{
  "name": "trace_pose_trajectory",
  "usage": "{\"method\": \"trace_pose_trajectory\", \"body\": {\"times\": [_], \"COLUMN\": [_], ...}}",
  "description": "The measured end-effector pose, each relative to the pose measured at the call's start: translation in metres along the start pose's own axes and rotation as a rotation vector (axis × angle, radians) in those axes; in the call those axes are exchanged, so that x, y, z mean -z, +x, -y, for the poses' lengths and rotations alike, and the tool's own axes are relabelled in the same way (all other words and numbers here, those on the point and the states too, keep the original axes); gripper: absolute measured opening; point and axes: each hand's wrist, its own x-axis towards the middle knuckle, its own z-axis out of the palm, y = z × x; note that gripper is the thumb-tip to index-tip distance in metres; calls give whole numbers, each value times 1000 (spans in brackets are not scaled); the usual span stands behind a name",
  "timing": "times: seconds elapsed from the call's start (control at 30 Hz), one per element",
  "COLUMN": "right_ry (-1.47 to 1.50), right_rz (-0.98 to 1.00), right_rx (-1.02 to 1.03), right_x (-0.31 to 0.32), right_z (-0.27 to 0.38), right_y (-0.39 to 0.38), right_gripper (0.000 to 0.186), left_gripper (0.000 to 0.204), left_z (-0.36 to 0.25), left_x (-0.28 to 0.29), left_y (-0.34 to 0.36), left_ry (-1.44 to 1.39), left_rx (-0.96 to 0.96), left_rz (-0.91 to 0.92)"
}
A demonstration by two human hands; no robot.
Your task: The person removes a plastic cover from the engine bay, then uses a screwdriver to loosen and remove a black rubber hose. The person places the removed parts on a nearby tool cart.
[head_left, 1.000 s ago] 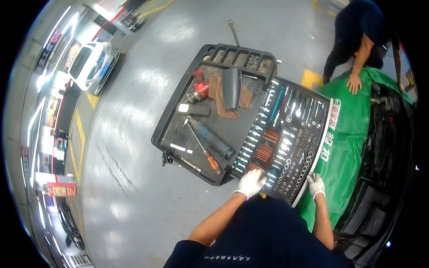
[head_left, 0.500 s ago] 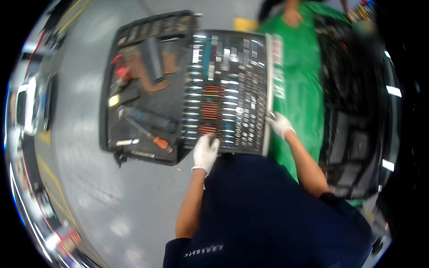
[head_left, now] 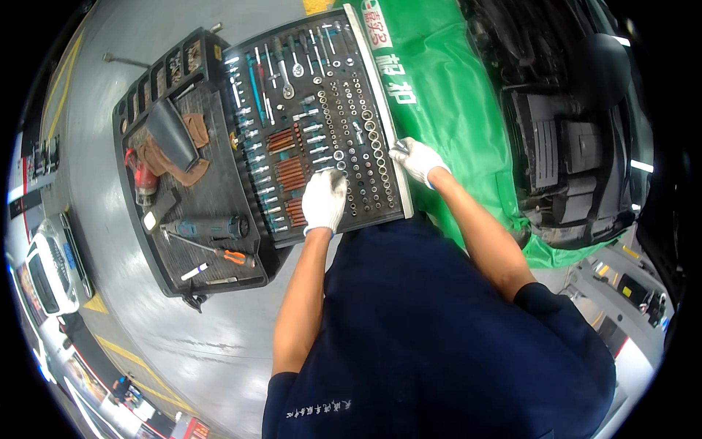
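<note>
A pulled-out tool drawer (head_left: pixel 303 233) lies in front of me, its dark foam lined with sockets, ratchets and rows of reddish bits. My left hand (head_left: pixel 324 199), in a white glove with dark fingertips, is over the drawer between the bits and the sockets. Its fingers are curled down, and whatever they hold is hidden. At the drawer's right side, my gloved right hand (head_left: pixel 418 159) has its fingers closed on the pale metal edge (head_left: pixel 382 88). Several large ring-shaped sockets (head_left: pixel 375 143) lie just left of that hand.
Left of the drawer, the black cart top (head_left: pixel 219 274) carries an orange-handled screwdriver (head_left: pixel 235 257), a blue-black cylindrical tool (head_left: pixel 212 227), a red tool (head_left: pixel 143 183) and brown gloves (head_left: pixel 191 173). A green cover (head_left: pixel 453 110) drapes the car at right, beside its exposed engine bay (head_left: pixel 545 150).
My view has shifted, with the cart and drawer now turned in the picture. My left hand has moved from the drawer's near edge farther in, toward the sockets. The right stays at the metal edge.
</note>
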Motion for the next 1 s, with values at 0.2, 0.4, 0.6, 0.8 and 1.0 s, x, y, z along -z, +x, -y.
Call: {"method": "trace_pose_trajectory", "body": {"times": [0.2,0.4,0.6,0.8,1.0], "right_ry": [83,113,125,153,138], "right_rz": [-12,-5,-4,68,98], "right_rx": [-4,-26,1,-19,-1], "right_x": [-10,-7,-3,8,5], "right_z": [-13,-12,-10,-7,-19], "right_y": [5,2,2,7,15], "right_gripper": [61,61,58,59,61], "left_gripper": [26,25,27,26,28], "left_z": [-25,-39,-52,-39,-52], "left_x": [-8,-12,-17,-7,-9], "left_y": [26,26,34,33,13], "left_ry": [85,235,360,205,238], "left_rx": [-55,-38,42,48,103], "left_rz": [14,113,173,249,287]}}
